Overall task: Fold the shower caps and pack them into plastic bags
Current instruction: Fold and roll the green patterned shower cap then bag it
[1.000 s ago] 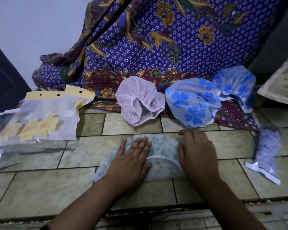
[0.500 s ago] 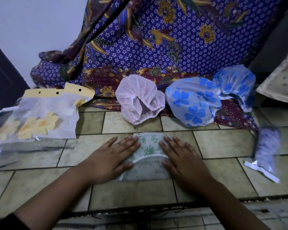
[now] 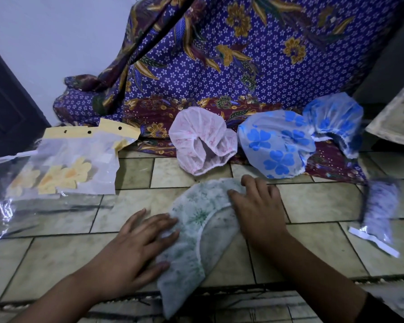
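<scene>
A white shower cap with a green print [image 3: 191, 220] lies folded flat on the tiled floor, turned so it runs from the middle toward the near edge. My left hand [image 3: 135, 248] presses flat on its left side, fingers spread. My right hand [image 3: 259, 210] lies flat on its upper right end. A pink cap [image 3: 201, 141] and two blue-flowered caps [image 3: 275, 145] [image 3: 334, 120] sit unfolded behind. At left lies a clear plastic bag [image 3: 63, 164] with a yellow header holding a yellow-flowered cap. A bagged purple cap [image 3: 378, 206] lies at right.
A purple batik cloth [image 3: 219, 66] hangs behind the caps and spreads onto the floor. More clear plastic [image 3: 0, 206] lies at the far left. A pale board edge [image 3: 397, 117] shows at the right. A dark door [image 3: 5, 108] stands at left.
The green-print cap has turned from lying crosswise to lying lengthwise toward me. My left hand moved down and left along it, and my right hand shifted up to its far end.
</scene>
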